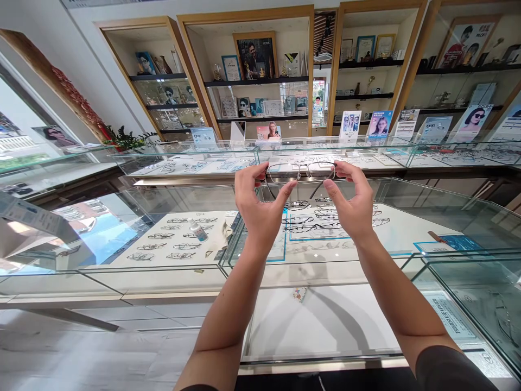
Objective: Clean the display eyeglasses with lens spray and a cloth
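Carefully, left hand (260,203) and right hand (352,203) pinch the eyeglasses (300,172) at outer ends. Better not touch the lenses (284,172).

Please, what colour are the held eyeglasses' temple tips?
The temple tips look black in the head view.

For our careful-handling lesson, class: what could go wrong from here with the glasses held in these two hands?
1. The left hand and right hand hold the glasses only near the outer ends, so a slip might drop them onto the glass case below.
2. The glasses look thin; uneven pressure could bend them.
3. The thumbs sit close to the lenses and might smudge them.
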`<control>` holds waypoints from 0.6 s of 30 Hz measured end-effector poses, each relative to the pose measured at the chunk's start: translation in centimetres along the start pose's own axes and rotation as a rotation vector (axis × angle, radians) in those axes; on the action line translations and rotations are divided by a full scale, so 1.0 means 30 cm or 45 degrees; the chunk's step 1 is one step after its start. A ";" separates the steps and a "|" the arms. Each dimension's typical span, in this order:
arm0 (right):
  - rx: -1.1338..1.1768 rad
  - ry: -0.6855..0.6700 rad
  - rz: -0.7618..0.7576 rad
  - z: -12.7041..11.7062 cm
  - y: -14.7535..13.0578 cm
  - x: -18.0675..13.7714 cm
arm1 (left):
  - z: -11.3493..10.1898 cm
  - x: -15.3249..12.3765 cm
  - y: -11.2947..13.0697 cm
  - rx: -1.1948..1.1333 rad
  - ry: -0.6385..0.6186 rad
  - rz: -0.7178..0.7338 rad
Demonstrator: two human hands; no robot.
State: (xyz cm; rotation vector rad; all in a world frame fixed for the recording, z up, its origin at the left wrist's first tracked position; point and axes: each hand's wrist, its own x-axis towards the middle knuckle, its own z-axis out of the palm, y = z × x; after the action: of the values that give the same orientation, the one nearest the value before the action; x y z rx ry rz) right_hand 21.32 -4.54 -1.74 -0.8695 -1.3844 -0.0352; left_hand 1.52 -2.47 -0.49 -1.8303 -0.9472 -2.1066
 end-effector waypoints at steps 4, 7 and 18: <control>0.011 -0.008 0.016 0.000 0.001 0.001 | 0.001 0.001 -0.004 -0.023 0.009 0.018; 0.014 -0.010 0.025 0.000 0.001 0.000 | 0.002 0.002 -0.006 0.010 0.017 0.033; 0.011 -0.037 0.016 -0.001 0.004 0.003 | 0.000 0.000 0.001 0.021 0.040 0.043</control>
State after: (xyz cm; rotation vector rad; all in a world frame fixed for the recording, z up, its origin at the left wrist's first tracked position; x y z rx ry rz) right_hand 21.41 -4.44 -1.72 -0.8744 -1.4048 -0.0073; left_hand 1.54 -2.49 -0.48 -1.7873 -0.9169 -2.0951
